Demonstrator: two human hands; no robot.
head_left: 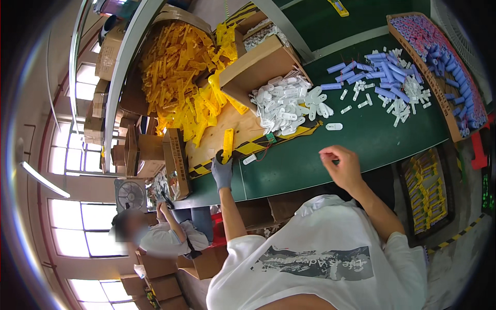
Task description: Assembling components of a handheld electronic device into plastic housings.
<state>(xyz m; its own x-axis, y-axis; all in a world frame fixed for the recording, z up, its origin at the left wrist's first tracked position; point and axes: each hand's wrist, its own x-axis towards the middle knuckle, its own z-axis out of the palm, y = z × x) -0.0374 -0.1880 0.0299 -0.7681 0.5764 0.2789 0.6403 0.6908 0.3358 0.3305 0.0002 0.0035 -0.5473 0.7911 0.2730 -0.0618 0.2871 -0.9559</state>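
My left hand (222, 174), in a grey glove, is closed on the lower end of a yellow plastic casing (228, 143) at the near edge of the bench. A small white part (249, 159) with thin red wire lies just right of it, near a small green circuit board (270, 138). My bare right hand (342, 168) hovers over the front edge, fingers half curled and thumb apart, with nothing visible in it. Beyond that hand lies a single white oval cover (334, 126), beside a heap of white covers (284, 106).
A large pile of yellow casings (175, 67) fills the back left. Blue-wrapped cylindrical cells (390, 72) lie at the back right, beside a cardboard tray (448, 111) of more. A black crate (426, 191) holds yellow units. Another person (165, 230) sits at left.
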